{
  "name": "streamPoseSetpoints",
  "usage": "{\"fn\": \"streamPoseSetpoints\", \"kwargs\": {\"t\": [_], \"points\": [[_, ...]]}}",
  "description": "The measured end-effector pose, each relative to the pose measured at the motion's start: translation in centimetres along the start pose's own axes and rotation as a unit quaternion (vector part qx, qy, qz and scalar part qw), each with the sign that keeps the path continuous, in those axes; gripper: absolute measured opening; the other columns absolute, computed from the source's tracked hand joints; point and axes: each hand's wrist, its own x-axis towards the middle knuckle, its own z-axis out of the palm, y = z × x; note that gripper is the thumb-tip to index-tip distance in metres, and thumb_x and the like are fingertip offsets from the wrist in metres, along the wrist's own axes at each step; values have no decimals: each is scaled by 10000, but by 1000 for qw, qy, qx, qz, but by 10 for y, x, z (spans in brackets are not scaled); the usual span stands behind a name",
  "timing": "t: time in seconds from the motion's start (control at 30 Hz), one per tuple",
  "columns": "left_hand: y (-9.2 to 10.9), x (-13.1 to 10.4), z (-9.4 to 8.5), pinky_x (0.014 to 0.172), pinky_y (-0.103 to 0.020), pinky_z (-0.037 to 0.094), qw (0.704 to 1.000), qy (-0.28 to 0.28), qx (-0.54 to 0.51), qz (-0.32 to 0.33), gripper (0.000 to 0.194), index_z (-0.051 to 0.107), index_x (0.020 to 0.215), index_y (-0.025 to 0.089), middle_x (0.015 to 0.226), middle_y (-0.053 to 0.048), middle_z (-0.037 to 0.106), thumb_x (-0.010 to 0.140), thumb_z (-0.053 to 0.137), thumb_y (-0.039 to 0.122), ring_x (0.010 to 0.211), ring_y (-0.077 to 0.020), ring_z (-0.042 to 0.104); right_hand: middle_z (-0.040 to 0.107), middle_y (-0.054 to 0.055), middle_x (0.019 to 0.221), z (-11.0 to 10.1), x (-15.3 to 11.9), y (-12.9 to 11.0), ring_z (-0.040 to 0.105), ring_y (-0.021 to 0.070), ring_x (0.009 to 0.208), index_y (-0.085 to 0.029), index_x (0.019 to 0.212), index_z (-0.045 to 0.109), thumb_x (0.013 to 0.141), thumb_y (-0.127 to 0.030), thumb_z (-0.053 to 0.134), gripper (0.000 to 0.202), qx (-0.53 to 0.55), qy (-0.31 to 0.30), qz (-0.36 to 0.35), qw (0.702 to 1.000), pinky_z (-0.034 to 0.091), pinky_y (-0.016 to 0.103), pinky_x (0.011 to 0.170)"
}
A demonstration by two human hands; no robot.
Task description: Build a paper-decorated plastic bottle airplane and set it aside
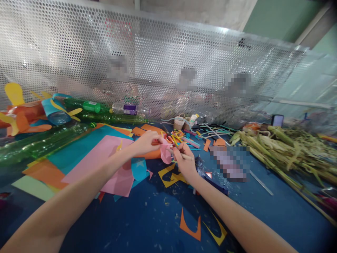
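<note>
My left hand [147, 143] is closed on the edge of a small pink paper cutout [165, 154] with a rounded lower end, held up above the table. My right hand [186, 163] is pinched around a pale pen-like stick [187, 157], its tip at the right side of the pink piece. Whether it is a pen or a brush, I cannot tell. Beneath my left forearm lie a large pink sheet [105, 172] and a blue sheet [71, 151]. A blue cutout with a pale star [139, 169] rests below my left hand. Yellow paper offcuts [168, 178] lie under my right hand.
Green plastic bottles [47, 138] and a bottle with orange and yellow paper petals [25, 114] stand or lie at the left. Corn husks [279, 151] are heaped at the right. A dark blue stapler-like tool [216, 184] lies by my right wrist. A perforated metal screen [158, 59] rises behind.
</note>
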Motion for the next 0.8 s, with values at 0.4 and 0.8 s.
{"fn": "streamPoseSetpoints", "kwargs": {"t": [0.4, 0.8], "points": [[3, 0, -3, 742, -282, 377, 1000, -2, 8, -5, 107, 634, 846, 201, 804, -5, 625, 811, 549, 256, 798, -171, 547, 385, -67, 510, -5, 2, 1, 380, 117, 479, -234, 637, 349, 825, -288, 495, 245, -17, 61, -18, 998, 323, 258, 485], [-1, 3, 2, 681, -297, 361, 999, 7, 44, 0, 219, 509, 633, 177, 679, -21, 572, 829, 442, 251, 699, -175, 517, 376, -76, 501, -2, 1, 3, 350, 106, 466, -229, 635, 350, 818, -301, 513, 256, -8, 33, -13, 999, 304, 249, 473]]}}
